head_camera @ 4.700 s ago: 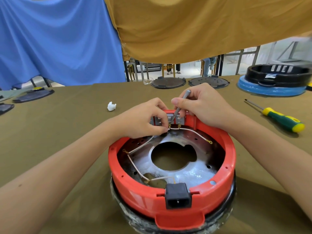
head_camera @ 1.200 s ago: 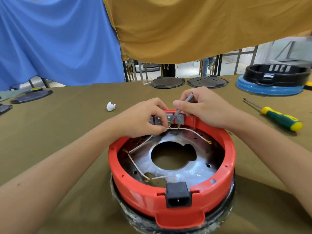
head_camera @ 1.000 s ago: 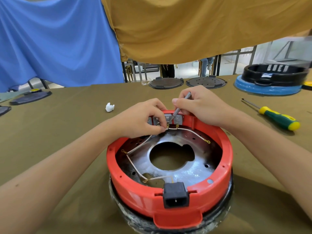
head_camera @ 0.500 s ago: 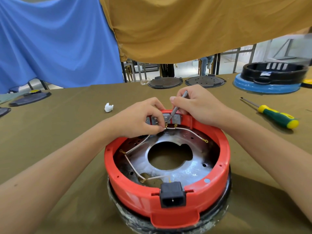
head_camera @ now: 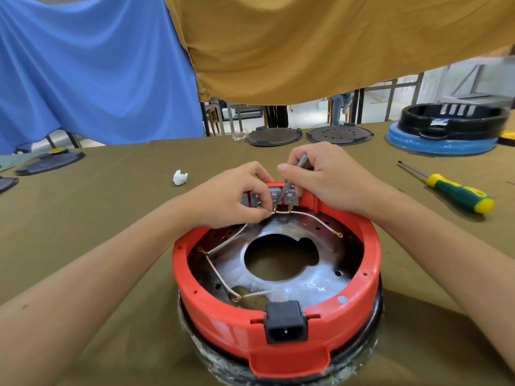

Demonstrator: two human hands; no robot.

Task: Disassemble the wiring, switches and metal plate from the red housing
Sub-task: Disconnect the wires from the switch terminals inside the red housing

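The round red housing point(head_camera: 217, 316) sits upside down in front of me, a black power socket point(head_camera: 286, 324) at its near wall. Inside lies a shiny metal plate point(head_camera: 312, 285) with a large centre hole. White wires point(head_camera: 220, 245) run around the inside to grey switches point(head_camera: 257, 199) at the far wall. My left hand point(head_camera: 231, 196) pinches a white wire at a switch terminal. My right hand point(head_camera: 328, 176) grips a thin grey tool point(head_camera: 289, 182), whose tip touches the switch terminals.
A yellow-green screwdriver point(head_camera: 457, 190) lies on the right of the olive table point(head_camera: 111, 207). A white crumpled bit point(head_camera: 179, 177) is left of my hands. Two dark round lids point(head_camera: 338, 134) and a black-and-blue base point(head_camera: 446, 132) stand at the far edge.
The hands stay at the switches with only small shifts of the tool. The view has drifted slightly.
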